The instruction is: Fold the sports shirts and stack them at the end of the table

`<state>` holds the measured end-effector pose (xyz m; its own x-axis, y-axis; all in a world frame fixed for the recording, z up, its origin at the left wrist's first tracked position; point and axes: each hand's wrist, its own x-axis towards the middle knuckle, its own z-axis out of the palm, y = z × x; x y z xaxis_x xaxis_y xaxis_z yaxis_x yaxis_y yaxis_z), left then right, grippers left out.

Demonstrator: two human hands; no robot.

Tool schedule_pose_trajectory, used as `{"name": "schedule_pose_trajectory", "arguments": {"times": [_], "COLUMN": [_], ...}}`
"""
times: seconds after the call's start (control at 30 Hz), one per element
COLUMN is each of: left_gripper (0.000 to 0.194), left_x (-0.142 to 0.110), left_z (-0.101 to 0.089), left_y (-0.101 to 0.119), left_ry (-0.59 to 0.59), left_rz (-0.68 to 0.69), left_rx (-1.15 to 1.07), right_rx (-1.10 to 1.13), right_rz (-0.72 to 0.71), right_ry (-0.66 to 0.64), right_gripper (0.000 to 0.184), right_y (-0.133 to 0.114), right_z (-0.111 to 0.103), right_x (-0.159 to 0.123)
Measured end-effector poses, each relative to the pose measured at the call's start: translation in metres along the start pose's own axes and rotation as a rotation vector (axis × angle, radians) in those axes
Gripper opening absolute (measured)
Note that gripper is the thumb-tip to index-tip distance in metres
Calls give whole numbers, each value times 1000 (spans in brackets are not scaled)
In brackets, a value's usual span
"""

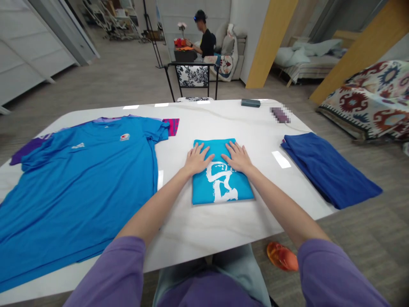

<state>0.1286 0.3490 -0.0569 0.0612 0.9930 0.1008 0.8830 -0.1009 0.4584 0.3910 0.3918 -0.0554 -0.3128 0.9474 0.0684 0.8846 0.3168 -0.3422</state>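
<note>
A folded turquoise T-shirt (204,189) with large white lettering lies flat in front of me on the white table (179,238). My left hand (197,160) rests on its upper left part, fingers spread. Across from it, my right hand (238,157) lies on the upper right part, also with fingers apart. Neither hand grips the cloth; both palms cover some of its surface. To the left a blue T-shirt (92,179) is spread out, with purple and pink cloth showing from beneath it. Dark blue folded cloth (329,168) lies at the table's right edge.
A dark grey case (251,103) sits near the far edge, with a blurred purplish item (280,115) to its right. Beyond the table stands a patterned chair (192,76). A person (207,42) sits farther back. An orange shoe (283,256) is on the floor.
</note>
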Motion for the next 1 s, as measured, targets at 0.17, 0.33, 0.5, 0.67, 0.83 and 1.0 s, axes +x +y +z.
{"name": "schedule_pose_trajectory", "arguments": {"times": [0.17,0.33,0.5,0.67,0.83,1.0], "left_gripper": [82,38,26,41,65,79], "left_x": [13,25,0,-51,-100,-97], "left_z": [-27,-41,-48,-74,-109,-90], "left_y": [-16,-6,42,120,239,365], "left_ry": [226,26,114,243,132,51], "left_rz": [-408,-392,-261,-17,215,306], "left_rx": [17,-153,-326,-692,-975,-1064], "right_rx": [85,222,419,574,738,481], "right_rz": [396,308,202,142,-23,17], "right_ry": [127,-9,52,222,483,603], "right_gripper": [82,49,36,34,44,58], "right_y": [5,6,5,39,106,208], "right_z": [-25,-37,-60,-111,-195,-320], "right_x": [11,22,-3,-69,-164,-236]}}
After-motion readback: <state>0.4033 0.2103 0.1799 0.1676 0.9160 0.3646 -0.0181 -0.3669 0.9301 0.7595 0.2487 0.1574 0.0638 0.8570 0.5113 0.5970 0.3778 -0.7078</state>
